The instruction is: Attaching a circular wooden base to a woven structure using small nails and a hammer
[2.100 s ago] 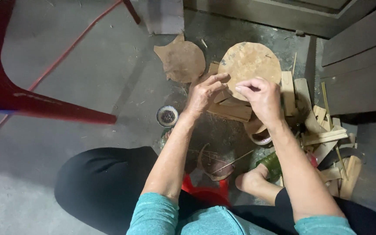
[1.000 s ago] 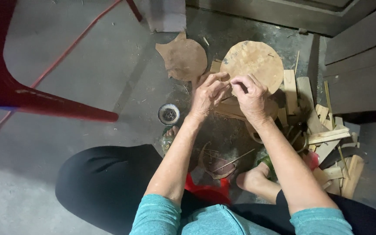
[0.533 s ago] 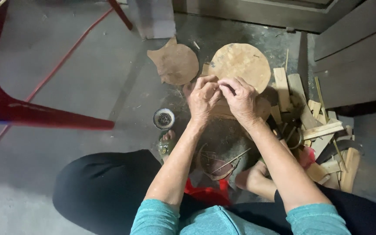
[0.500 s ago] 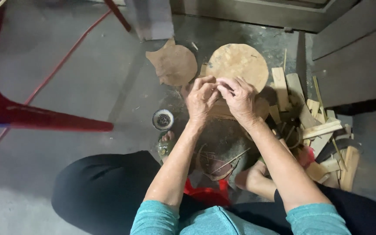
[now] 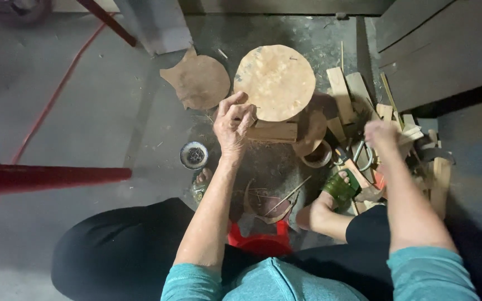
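Head view: the round tan disc (image 5: 275, 82) sits on stacked wood blocks (image 5: 271, 131) at twelve o'clock from the seated person. The left hand (image 5: 233, 121) rests at the disc's lower left edge, fingers (image 5: 230, 106) curled together on the rim. A cat-shaped flat piece (image 5: 197, 82) lies at ten o'clock of the disc; a small round tin (image 5: 194, 155) at seven o'clock; wood scraps (image 5: 358, 100) at three. Half a second earlier both hands met at the disc; now the right hand (image 5: 382, 135) has swung off to the scraps at four o'clock, blurred, so its grip cannot be told.
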